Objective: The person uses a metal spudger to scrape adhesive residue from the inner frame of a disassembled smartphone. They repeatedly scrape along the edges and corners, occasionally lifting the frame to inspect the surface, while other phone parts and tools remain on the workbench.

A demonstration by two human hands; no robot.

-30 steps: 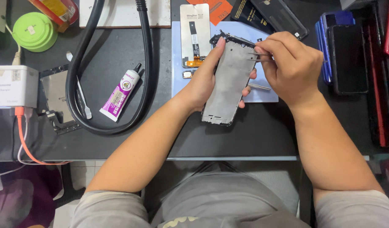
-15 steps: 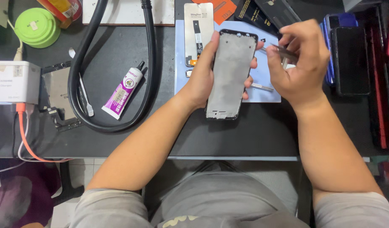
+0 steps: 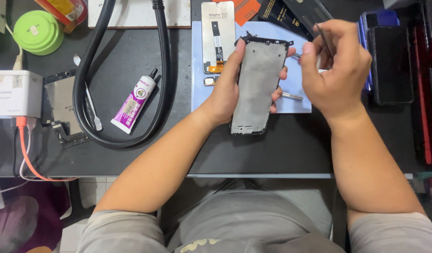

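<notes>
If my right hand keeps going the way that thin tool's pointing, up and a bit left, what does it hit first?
Most likely the dark flat package at the top of the desk: the right hand aims its thin tool that way. Height above the desk is unclear, so it might pass over.

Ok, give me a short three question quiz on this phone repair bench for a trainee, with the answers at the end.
1. True or false: the left hand holds the grey phone frame upright above the dark table.
2. Which lies inside the loop of the black hose? A) the green round container B) the purple and white glue tube C) the white charger box
3. What does the right hand grip: a thin dark tool or a cloth?

Key: 1 true. 2 B. 3 a thin dark tool, pinched between the fingers with its tip beside the frame's top right corner.
</notes>
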